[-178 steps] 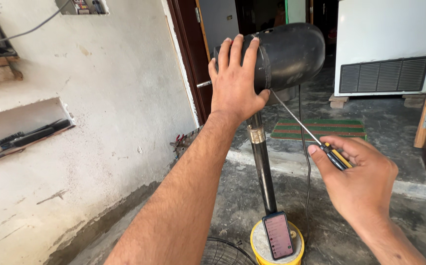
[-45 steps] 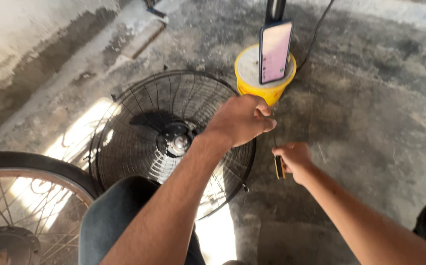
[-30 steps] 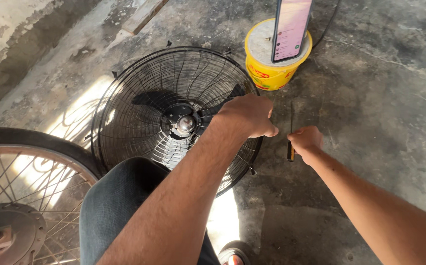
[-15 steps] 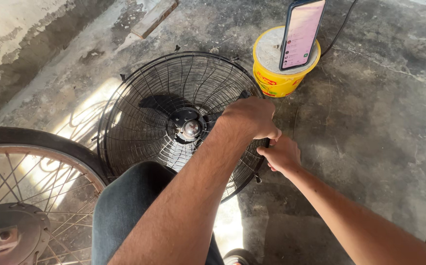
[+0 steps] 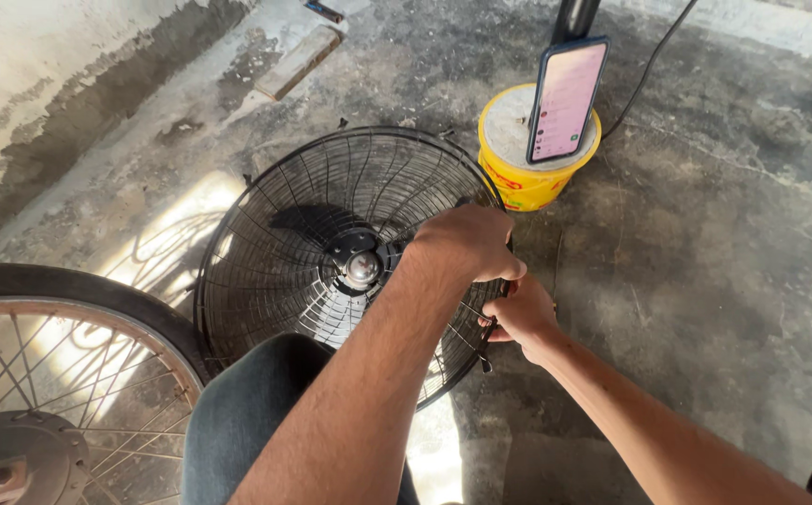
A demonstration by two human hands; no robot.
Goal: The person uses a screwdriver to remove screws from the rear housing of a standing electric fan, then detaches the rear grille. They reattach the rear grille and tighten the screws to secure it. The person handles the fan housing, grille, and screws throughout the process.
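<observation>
A black wire fan guard [image 5: 312,215] lies flat on the concrete floor, with a metal hub [image 5: 361,268] at its centre. My left hand [image 5: 467,245] is closed over the guard's right rim. Just below it, my right hand [image 5: 523,313] is curled tight against the same rim, touching the wires. The screwdriver it held a moment ago is hidden inside the fist. My knee in dark trousers [image 5: 256,411] covers the guard's near edge.
A yellow bucket [image 5: 509,182] filled with concrete holds a black pole [image 5: 574,17], and a phone [image 5: 567,98] leans against the pole. A black cable [image 5: 649,70] runs off to the upper right. A bicycle wheel [image 5: 60,374] sits at the lower left. A wooden plank [image 5: 298,61] lies near the wall [image 5: 50,75].
I looked down from the fan head on the pole to the guard on the floor. My left hand settled on the rim and my right hand moved in under it.
</observation>
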